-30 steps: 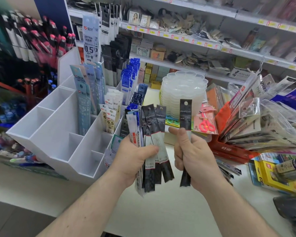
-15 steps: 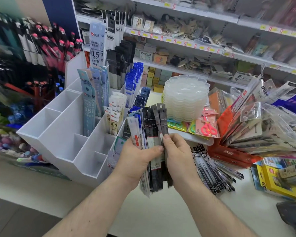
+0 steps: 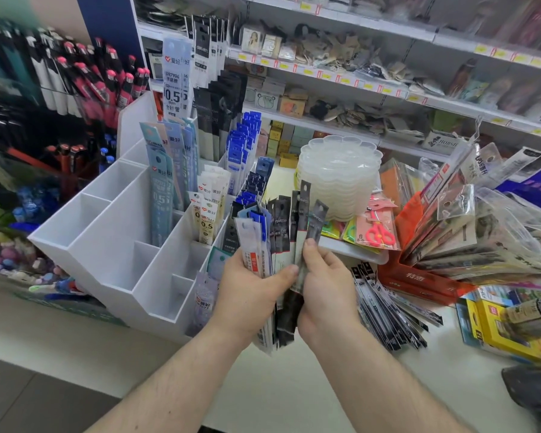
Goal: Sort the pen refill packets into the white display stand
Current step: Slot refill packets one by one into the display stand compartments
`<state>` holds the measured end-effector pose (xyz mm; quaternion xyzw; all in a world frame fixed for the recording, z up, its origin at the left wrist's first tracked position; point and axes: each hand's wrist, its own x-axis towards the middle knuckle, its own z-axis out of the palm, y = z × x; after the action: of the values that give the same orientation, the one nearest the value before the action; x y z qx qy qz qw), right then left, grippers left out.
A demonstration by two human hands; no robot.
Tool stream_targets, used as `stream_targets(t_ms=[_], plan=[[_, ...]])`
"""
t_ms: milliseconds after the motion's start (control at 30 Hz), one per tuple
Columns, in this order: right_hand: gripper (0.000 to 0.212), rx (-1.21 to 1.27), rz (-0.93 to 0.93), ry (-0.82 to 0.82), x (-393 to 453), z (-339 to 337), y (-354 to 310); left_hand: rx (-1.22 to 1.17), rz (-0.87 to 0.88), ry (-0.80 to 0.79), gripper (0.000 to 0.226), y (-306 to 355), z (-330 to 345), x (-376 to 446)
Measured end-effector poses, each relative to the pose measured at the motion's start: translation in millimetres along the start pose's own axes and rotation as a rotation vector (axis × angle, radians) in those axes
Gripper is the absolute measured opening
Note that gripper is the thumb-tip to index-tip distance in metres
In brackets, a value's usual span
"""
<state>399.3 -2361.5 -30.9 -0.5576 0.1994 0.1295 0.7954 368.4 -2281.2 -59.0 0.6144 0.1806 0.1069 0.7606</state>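
Two hands are engaged at the centre of the view, above the white worktop (image 3: 294, 385). A thick fan of pen refill packets (image 3: 264, 245) is clamped in the left hand (image 3: 250, 285), thumb across the front, the other fingers wrapped behind and out of sight. One dark packet (image 3: 314, 225) is pinched by the right hand (image 3: 327, 282), thumb on its face near the middle, and appears partly drawn out of the fan; how firmly it is held cannot be told.

Risks, as judged:
- Fan is splayed and loosely stacked; if the dark packet is pulled hard, neighbours may be dragged out and dropped.
- Packets are slick film; a slip at the thumb is possible.
- White display stand (image 3: 113, 245) is just beside the left hand; several front and left compartments are seen bare, the back ones crowded with tall packets (image 3: 169, 170). A wrong compartment may be chosen where labels look alike.
- A loose heap of further packets (image 3: 384, 307) lies on the worktop just right of the hands; sorted and unsorted stock may be mixed.

Forearms are extended forward, converging, wrists roughly level, palms turned toward each other.
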Motion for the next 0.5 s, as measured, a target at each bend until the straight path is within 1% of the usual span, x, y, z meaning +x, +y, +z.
stream_targets(t_ms=[233, 400, 500], plan=[[0.027, -0.044, -0.057, -0.041, 1.4, -4.9, 4.2, -0.051, -0.034, 0.021, 0.027, 3.3, -2.8, 2.6], [0.025, -0.067, -0.209, -0.011, 6.6, -9.4, -7.2, 0.007, -0.048, 0.048, 0.025, 9.8, -6.9, 5.0], [0.028, -0.065, -0.294, -0.050, 9.3, -9.8, -16.1, 0.066, -0.029, 0.064, 0.026, 13.3, -9.7, 5.1]])
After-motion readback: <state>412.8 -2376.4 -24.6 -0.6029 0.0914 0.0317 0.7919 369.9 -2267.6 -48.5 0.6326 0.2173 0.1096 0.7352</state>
